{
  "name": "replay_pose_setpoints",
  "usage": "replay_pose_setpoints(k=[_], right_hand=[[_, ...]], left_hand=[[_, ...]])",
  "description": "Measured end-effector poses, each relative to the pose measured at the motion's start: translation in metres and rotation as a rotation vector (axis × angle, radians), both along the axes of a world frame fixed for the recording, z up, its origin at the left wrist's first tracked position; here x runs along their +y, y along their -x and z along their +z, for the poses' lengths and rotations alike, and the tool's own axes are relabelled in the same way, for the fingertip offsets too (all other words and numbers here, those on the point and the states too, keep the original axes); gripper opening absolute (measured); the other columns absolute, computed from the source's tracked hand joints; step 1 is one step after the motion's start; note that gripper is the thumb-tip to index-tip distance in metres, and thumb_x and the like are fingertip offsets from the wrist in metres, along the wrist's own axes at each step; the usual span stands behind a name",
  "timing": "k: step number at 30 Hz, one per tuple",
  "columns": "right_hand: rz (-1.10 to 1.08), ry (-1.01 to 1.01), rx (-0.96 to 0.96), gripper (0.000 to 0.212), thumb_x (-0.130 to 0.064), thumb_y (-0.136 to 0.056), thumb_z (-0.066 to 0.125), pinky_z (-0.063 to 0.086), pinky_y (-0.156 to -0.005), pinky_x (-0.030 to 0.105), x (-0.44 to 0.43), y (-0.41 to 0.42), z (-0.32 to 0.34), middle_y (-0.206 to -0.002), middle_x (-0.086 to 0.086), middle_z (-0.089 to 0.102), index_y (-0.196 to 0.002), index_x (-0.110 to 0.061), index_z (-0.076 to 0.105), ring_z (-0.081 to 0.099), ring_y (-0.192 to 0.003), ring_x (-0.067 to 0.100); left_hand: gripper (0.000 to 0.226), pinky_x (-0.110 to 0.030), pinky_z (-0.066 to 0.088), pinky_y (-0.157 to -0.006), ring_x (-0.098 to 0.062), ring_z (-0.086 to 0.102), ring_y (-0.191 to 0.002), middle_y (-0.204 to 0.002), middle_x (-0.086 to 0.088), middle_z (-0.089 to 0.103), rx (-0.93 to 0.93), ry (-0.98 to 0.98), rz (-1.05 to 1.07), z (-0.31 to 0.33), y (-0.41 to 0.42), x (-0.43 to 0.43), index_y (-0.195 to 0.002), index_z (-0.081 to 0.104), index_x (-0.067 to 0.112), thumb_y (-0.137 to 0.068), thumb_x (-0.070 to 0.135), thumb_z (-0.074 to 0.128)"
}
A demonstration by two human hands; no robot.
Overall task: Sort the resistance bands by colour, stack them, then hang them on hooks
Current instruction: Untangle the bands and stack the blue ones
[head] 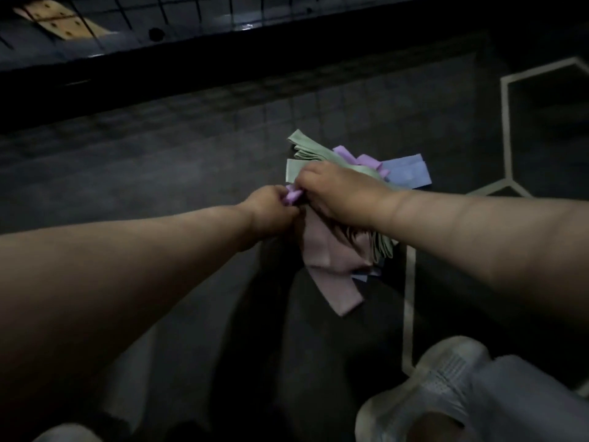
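Bands [322, 250] in mixed heap on floor [159, 173]: green 12 o'clock, blue 2, pink 6. Left hand [271, 208] grip pinches purple band [293, 196]; right hand [338, 193] grip unclear. Sorting, stacking, hanging remain.

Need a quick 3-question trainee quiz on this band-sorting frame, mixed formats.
1. True or false: the left hand pinches the end of a purple band.
2. Multiple choice: the right hand grips a bundle of bands. Which colour sticks out farthest right? A yellow, B blue, C red.
3. Fill in: the band hanging lowest in view is ___.

Key: 1 true. 2 B, the blue band. 3 pink, the pink band.
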State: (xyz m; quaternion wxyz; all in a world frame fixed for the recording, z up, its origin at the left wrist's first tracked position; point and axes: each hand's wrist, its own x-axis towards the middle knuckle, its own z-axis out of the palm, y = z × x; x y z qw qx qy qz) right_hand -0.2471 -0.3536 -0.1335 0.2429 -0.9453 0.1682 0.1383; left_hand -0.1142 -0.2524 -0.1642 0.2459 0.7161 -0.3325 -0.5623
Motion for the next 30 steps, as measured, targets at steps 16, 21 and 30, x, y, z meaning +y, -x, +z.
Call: replay_pose_setpoints(k=[16,21,30], right_hand=[[-0.528,-0.249,0.332,0.111,-0.067,-0.067,0.077,0.03,-0.117,0.037,-0.065,0.075,-0.008,-0.158,-0.001,0.021,-0.152,-0.044,0.01,0.03,-0.141,0.019],[-0.571,-0.098,0.185,0.066,-0.022,-0.085,0.068,0.045,-0.085,0.031,-0.065,0.075,-0.011,-0.118,0.008,0.056,-0.14,-0.028,0.032,0.058,-0.106,0.027],[-0.831,0.173,0.283,0.064,-0.033,-0.088,0.063,0.038,-0.107,0.051,-0.087,0.07,0.007,-0.142,0.016,0.041,-0.143,-0.028,0.033,0.043,-0.131,0.038]], left_hand=[[0.02,-0.038,0.06,-0.063,-0.025,0.066,-0.081,-0.097,-0.006,0.067,0.184,0.112,0.549,0.008,-0.003,-0.052,-0.114,0.06,0.021,-0.101,0.028,0.046],[0.024,-0.035,0.057,-0.056,-0.021,0.064,-0.072,-0.094,-0.007,0.065,0.206,0.09,0.615,0.005,-0.003,-0.052,-0.119,0.057,0.018,-0.102,0.028,0.044],[0.093,-0.045,0.058,-0.084,-0.029,0.062,-0.109,-0.133,-0.008,0.049,0.151,0.004,0.547,-0.002,-0.023,-0.037,-0.144,0.026,0.031,-0.069,0.052,0.077]])
